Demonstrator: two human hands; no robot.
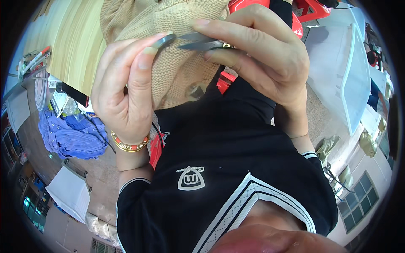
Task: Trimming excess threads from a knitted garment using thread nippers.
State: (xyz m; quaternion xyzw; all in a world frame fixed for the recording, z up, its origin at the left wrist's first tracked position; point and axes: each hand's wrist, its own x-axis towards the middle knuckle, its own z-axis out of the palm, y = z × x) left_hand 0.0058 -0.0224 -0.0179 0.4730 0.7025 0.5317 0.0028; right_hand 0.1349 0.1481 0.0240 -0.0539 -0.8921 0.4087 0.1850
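My left hand (122, 84) pinches a dark, round button (164, 41) between thumb and fingertips, at the edge of a beige knitted garment (175, 71). From the other side, my right hand (265, 52) grips a pair of small dark thread snips (198, 43). The snips' blades are apart and their tips point left, just beside the button. Any thread between tips and button is too fine to make out. Lower on the knit sits another round, shiny button (195, 90). The garment lies across my lap and spreads away beyond both hands.
A light wooden tabletop (74, 46) stands at the far left, with a blue-violet cloth (71, 135) heaped nearer me. To the right is a large translucent plastic bin (333, 71). A red stool (312, 10) shows at the far right, a white box (69, 192) at the lower left.
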